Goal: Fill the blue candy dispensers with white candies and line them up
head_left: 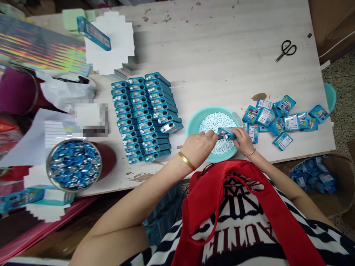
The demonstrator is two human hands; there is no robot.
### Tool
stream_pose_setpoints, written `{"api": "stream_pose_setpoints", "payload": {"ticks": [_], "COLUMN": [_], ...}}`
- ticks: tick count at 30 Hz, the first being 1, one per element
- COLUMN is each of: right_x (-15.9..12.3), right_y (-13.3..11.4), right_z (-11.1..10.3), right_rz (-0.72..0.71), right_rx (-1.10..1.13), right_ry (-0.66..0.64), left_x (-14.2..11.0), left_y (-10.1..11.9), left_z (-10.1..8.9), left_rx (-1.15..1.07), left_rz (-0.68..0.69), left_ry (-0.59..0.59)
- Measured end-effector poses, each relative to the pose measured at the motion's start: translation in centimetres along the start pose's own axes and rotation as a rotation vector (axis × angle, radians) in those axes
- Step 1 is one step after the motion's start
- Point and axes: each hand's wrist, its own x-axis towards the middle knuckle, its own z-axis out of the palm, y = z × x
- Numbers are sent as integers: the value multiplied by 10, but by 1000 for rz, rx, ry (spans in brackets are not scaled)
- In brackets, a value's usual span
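Over the turquoise basin (191, 129) of small pale round candies (217, 122), my right hand (243, 141) grips a blue candy box (229, 130) by its right end. White candies show at the box's near side. My left hand (202, 146), with a gold bangle on its wrist, is closed right beside the box's left end. A small dark piece shows at its fingertips, too little of it to name. Left of the basin, several blue boxes (146, 118) stand packed in rows, their tops with dark round holes and some white candies.
Flat blue boxes (276, 125) lie scattered on the right, above a carton (341, 177) of more boxes. Black scissors (285, 50) lie far right. A metal pot (50, 166) of blue-and-silver pieces stands left. A white cardboard stack (119, 40) bears one blue box (94, 33).
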Motion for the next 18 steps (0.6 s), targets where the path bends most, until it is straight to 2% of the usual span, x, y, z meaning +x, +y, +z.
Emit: {"api": "stream_pose_setpoints", "payload": {"ticks": [2, 4, 6, 9, 11, 13, 15, 18], "right_x": [-1, -2, -4, -6, -7, -8, -8, -7], "right_y": [3, 8, 11, 16, 18, 19, 21, 22], "right_z": [1, 0, -3, -12, -19, -25, -29, -32], "right_rz": [6, 22, 51, 94, 115, 137, 160, 190], "right_rx": [33, 54, 66, 85, 84, 81, 89, 105], "right_ry": [1, 10, 28, 67, 96, 124, 161, 239], "left_x": [2, 7, 19, 45, 67, 88, 106, 122], "left_y": [-14, -37, -61, -81, -77, -62, -42, -22], "left_z": [15, 41, 77, 140, 179, 207, 225, 235], "left_rx": [-68, -135, -183, -277, -410, -524, -589, -659], "left_rz": [-16, -61, -135, -257, -236, -172, -120, -71], "left_ry": [81, 151, 169, 68, 25, 37, 66, 104]}}
